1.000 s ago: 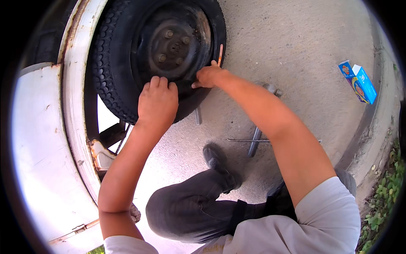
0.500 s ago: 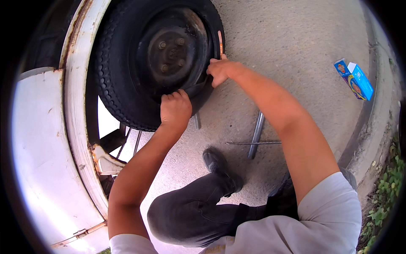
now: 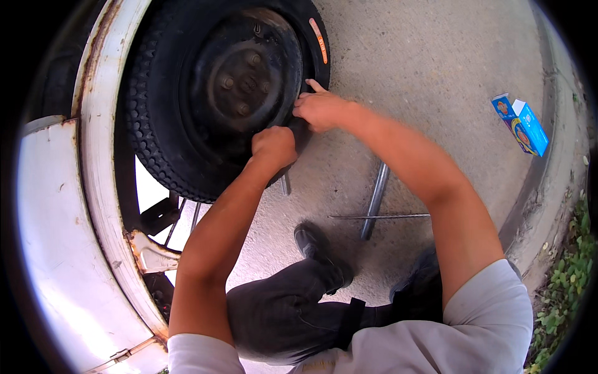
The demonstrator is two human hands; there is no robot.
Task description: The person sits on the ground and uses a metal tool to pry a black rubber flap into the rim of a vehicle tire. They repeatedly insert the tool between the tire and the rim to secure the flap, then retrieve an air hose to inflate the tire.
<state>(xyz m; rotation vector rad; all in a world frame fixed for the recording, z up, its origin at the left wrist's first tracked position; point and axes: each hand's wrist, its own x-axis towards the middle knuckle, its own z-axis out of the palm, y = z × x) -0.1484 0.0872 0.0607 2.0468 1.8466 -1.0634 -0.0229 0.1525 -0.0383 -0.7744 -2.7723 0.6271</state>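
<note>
A black tire with chunky tread is around a dark steel wheel rim, beside the white vehicle body. My left hand is closed on the tire's lower right side, near the rim, its fingertips hidden. Just up and to the right, my right hand curls over the tire's inner edge, one finger stretched along the sidewall. An orange label shows on the sidewall above that hand. Whether anything lies between tire and rim under my fingers is hidden.
The rusty-edged white vehicle panel stands on the left. On the concrete lie a metal tube and a thin rod across it. An open blue box sits near the kerb at right, with green plants beyond.
The wheel has turned a little counterclockwise, and more of the orange label shows. My left hand has moved up and right along the tire, closer to my right hand.
</note>
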